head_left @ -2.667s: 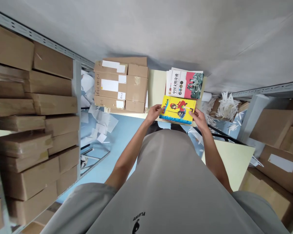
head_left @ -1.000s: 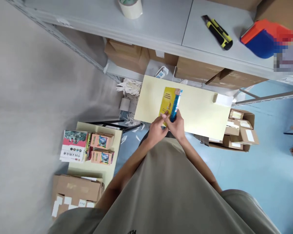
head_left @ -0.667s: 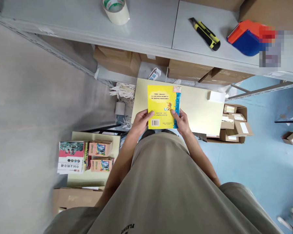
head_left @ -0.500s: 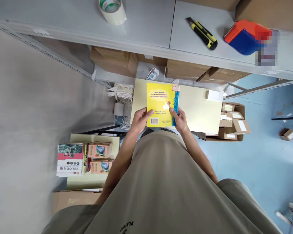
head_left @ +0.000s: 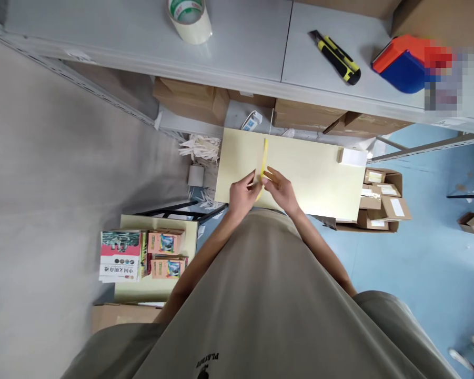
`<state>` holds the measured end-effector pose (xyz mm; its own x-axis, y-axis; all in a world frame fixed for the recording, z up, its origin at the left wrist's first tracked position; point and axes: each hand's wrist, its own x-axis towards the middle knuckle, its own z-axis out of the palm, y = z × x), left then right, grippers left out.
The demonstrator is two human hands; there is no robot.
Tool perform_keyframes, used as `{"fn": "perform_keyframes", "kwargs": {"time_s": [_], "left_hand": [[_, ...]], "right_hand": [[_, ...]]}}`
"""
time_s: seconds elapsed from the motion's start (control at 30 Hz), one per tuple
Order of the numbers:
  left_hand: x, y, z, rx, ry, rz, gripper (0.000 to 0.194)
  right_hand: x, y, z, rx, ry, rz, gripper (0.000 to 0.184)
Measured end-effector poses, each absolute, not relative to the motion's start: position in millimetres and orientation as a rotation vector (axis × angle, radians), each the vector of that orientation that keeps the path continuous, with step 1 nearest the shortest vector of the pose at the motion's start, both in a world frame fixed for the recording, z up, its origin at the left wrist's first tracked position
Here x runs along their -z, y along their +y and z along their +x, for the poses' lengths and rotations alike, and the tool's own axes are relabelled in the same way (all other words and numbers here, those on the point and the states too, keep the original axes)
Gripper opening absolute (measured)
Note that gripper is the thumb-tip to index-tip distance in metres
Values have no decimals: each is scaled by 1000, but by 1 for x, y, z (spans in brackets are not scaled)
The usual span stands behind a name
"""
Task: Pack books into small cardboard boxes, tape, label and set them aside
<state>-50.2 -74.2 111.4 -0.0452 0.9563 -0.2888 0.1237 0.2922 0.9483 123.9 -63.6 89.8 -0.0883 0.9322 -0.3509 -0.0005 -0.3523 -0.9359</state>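
Note:
In the head view a thin yellow book (head_left: 264, 154) stands edge-on over the cream table (head_left: 311, 176), so mostly its narrow yellow edge shows. My left hand (head_left: 243, 196) is closed on its left side, near the lower end. From the other side my right hand (head_left: 283, 192) pinches the book's lower part between thumb and fingertips. Both covers are turned out of sight.
A grey shelf ahead carries a tape roll (head_left: 191, 20), a utility knife (head_left: 336, 58) and a red-and-blue object (head_left: 403, 64). Stacked books (head_left: 120, 255) lie on a side table at left. An open carton with small boxes (head_left: 386, 202) stands right; paper shreds (head_left: 200, 147) lie left.
I have turned from the shelf aisle and cartons to this table, bringing the yellow book. Its back cover faced up half a second ago; now the book is tipped edge-on and my hands are closer together.

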Motion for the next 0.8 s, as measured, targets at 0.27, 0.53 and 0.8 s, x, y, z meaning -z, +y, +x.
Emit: {"fn": "perform_keyframes", "kwargs": {"time_s": [0.27, 0.53, 0.8], "left_hand": [[-94, -65, -81, -989, 1332, 978, 73], [-109, -57, -108, -846, 1129, 672, 75], [-126, -60, -108, -893, 1140, 729, 68]], "right_hand": [[-100, -67, 135, -1557, -999, -1441, 77], [-128, -74, 160, -1780, -915, -1263, 84], [-129, -74, 162, -1774, -945, -1296, 90]]}}
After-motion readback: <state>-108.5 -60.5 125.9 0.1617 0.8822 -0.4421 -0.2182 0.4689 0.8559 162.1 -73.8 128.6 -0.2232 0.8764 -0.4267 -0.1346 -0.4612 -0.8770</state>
